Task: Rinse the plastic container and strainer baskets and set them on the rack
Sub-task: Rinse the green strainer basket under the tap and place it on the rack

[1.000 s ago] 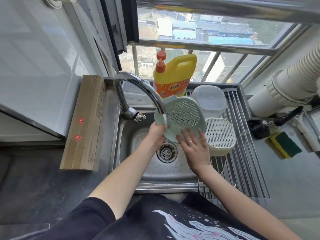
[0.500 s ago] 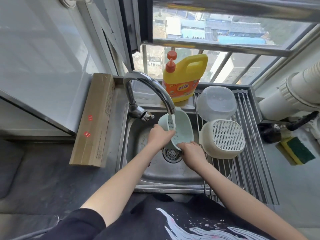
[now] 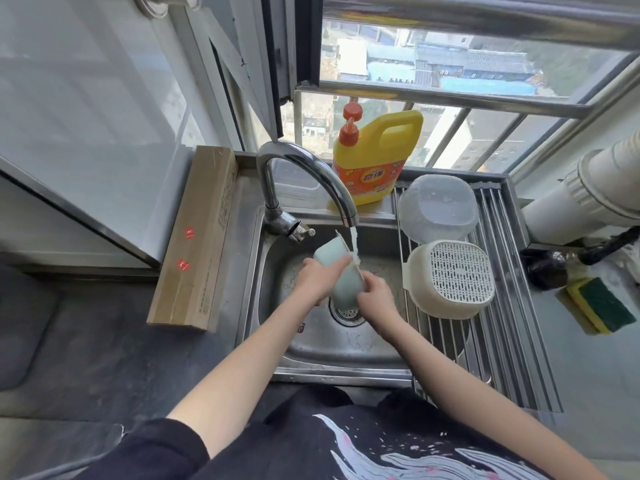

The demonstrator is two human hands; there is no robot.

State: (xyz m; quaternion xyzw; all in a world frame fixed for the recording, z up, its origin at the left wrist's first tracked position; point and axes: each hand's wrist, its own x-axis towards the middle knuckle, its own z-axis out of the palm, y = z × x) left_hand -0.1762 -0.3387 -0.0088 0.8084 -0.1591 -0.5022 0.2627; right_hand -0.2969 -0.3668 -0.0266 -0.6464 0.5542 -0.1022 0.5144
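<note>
Both hands hold the pale green plastic strainer basket [image 3: 337,271] over the steel sink [image 3: 329,341]: the left hand [image 3: 317,278] curls its fingers over the basket's outer wall from the left, and the right hand [image 3: 375,294] grips its lower end from the right, fingers wrapped round the edge.

In the head view, the basket is tipped on its side, its solid wall facing the camera and its rim turned toward the running water that falls from the curved chrome tap [image 3: 304,181]; the stream strikes the rim just above the left fingers. Half a second ago the basket's open mouth faced up toward the camera with the water falling inside it; a second ago it was held higher, its slotted bottom facing the camera. The hands have since closed in toward each other and sit lower in the sink, just above the round drain [image 3: 346,311].

On the steel roll-up rack [image 3: 498,358] laid over the right of the sink, the clear plastic container [image 3: 438,207] sits upside down at the back, and the cream plastic strainer basket [image 3: 453,278] lies bottom up just in front of it, touching it; neither has moved.

A yellow detergent jug with an orange pump cap [image 3: 379,157] stands on the ledge behind the tap. A long brown cardboard box [image 3: 195,237] lies left of the sink, and a yellow-and-green sponge [image 3: 601,304] rests on the counter at the far right.
</note>
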